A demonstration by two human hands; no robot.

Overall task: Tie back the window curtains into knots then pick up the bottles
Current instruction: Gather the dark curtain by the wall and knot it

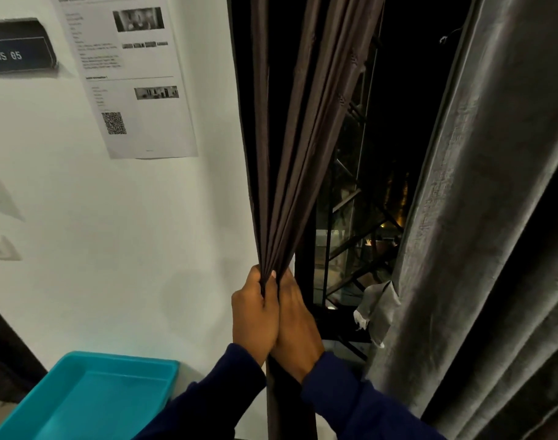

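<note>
We see the brown curtain (290, 147) bunched into a tight bundle of pleats at the left edge of the window (395, 122), hanging down past the hands and out the bottom of frame. Left hand (255, 312) is clenched round the bundle from the left, fingers curled over the folds. Right hand (295, 319) presses in from the right side, touching the left hand, with fingertips wrapped into the same gathered cloth; both grasping the curtain at one spot. Both arms wear dark blue sleeves (344, 404). Right of the window hangs a grey curtain (481, 217), loose, well apart from the hands, with a crumpled grey-white scrap (374, 308) at its inner edge. Glass shows night outside, a metal lattice and a few lights. Left of the curtain: white wall with a printed sheet (128, 74) carrying small photos and a QR code, text too blurred to read. Dark plaque (15, 47) reads "WS 05". Teal tray (90, 398) at lower left. No bottles visible to us.
</note>
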